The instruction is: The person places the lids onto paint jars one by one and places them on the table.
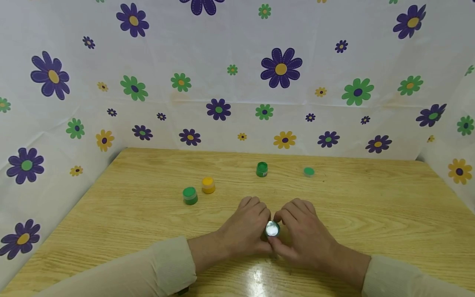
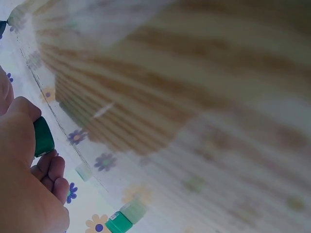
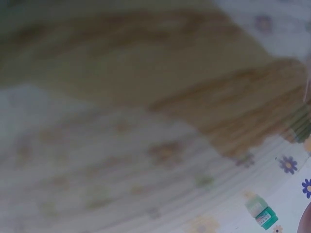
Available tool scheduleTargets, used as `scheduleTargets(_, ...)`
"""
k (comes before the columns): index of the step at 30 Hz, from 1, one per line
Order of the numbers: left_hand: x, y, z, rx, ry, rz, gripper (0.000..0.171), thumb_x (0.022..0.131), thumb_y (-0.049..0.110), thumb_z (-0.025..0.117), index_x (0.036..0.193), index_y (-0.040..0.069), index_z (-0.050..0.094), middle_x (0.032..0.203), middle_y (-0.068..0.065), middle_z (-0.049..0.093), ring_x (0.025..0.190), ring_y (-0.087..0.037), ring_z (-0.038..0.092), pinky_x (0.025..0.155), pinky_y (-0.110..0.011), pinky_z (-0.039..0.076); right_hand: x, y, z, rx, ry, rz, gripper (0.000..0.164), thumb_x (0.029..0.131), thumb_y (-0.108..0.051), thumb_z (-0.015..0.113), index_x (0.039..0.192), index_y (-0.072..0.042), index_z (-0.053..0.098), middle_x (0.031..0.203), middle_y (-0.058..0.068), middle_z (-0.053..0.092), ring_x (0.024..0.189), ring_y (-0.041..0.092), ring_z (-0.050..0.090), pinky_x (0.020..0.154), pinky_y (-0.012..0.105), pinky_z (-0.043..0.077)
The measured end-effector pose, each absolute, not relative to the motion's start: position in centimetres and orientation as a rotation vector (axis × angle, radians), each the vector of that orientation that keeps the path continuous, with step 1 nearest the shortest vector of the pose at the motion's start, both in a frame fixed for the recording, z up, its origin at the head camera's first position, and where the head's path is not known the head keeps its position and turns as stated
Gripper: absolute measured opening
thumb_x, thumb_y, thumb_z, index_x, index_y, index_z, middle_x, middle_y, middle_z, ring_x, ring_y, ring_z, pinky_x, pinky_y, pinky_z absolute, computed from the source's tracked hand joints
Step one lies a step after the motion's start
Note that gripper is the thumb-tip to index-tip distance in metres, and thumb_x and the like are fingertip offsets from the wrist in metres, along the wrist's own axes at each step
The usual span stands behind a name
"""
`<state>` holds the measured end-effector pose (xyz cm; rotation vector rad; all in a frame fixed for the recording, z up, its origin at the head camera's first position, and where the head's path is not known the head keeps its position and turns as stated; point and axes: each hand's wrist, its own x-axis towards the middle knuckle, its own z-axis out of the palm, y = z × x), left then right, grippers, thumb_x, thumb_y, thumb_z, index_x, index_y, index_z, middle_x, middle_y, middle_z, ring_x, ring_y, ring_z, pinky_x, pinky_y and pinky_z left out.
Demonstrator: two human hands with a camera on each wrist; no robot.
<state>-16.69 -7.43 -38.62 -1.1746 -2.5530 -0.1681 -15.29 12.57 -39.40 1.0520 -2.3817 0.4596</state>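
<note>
Both hands meet around a small green paint jar (image 1: 272,228) near the front middle of the table, its round top covered by shiny silver foil. My left hand (image 1: 248,227) grips the jar from its left side, fingers curled. From the other side, my right hand (image 1: 302,231) pinches it, forefinger at the far rim and thumb at the near rim. In the left wrist view the jar's green side (image 2: 43,137) shows beside the hand (image 2: 24,179). Only a sliver of the right hand (image 3: 305,221) enters the right wrist view.
A green jar (image 1: 262,169) without a lid stands farther back on the wooden table (image 1: 148,173), with a green lid (image 1: 309,171) lying to its right. A yellow-lidded jar (image 1: 208,185) and a green-lidded jar (image 1: 190,196) stand at left. Flowered cloth (image 1: 230,90) hangs behind and at both sides.
</note>
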Motion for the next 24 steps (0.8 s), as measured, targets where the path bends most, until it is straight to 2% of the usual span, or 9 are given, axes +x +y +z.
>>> scheduleTargets(10, -16.68, -7.38, -38.4, -1.182, -2.574, -0.13, 0.042, 0.073, 0.055, 0.077, 0.076, 0.018, 0.056, 0.076, 0.009, 0.052, 0.076, -0.01, 0.04, 0.079, -0.025, 0.034, -15.15, 12.64, -39.22, 1.005, -2.445, 0.43, 0.036, 0.089, -0.054, 0.064, 0.09, -0.018, 0.058, 0.086, -0.006, 0.054, 0.09, 0.012, 0.046, 0.089, 0.037, 0.038)
scheduleTargets(13, -16.68, -7.4, -38.37, -1.178, -2.572, -0.121, 0.042, 0.074, 0.054, 0.076, 0.078, 0.017, 0.057, 0.077, 0.009, 0.053, 0.077, -0.011, 0.041, 0.081, -0.026, 0.035, -15.18, 12.64, -39.17, 1.021, -2.433, 0.434, 0.033, 0.087, -0.048, 0.067, 0.093, -0.016, 0.062, 0.09, -0.006, 0.056, 0.092, 0.013, 0.048, 0.088, 0.038, 0.038)
scheduleTargets(18, -16.68, -7.38, -38.46, -1.168, -2.558, -0.136, 0.039, 0.077, 0.053, 0.073, 0.081, 0.016, 0.059, 0.077, 0.008, 0.053, 0.077, -0.011, 0.042, 0.079, -0.025, 0.034, -15.32, 12.63, -39.27, 1.085, -2.364, 0.454, 0.033, 0.076, -0.032, 0.07, 0.101, -0.013, 0.066, 0.098, -0.005, 0.059, 0.095, 0.015, 0.049, 0.085, 0.04, 0.039)
scheduleTargets(24, -16.65, -7.39, -38.45, -1.174, -2.564, -0.145, 0.039, 0.077, 0.052, 0.072, 0.08, 0.016, 0.059, 0.075, 0.008, 0.051, 0.076, -0.01, 0.041, 0.077, -0.024, 0.032, -15.3, 12.6, -39.36, 1.106, -2.347, 0.456, 0.031, 0.074, -0.031, 0.071, 0.1, -0.014, 0.066, 0.097, -0.006, 0.058, 0.095, 0.014, 0.049, 0.085, 0.039, 0.039)
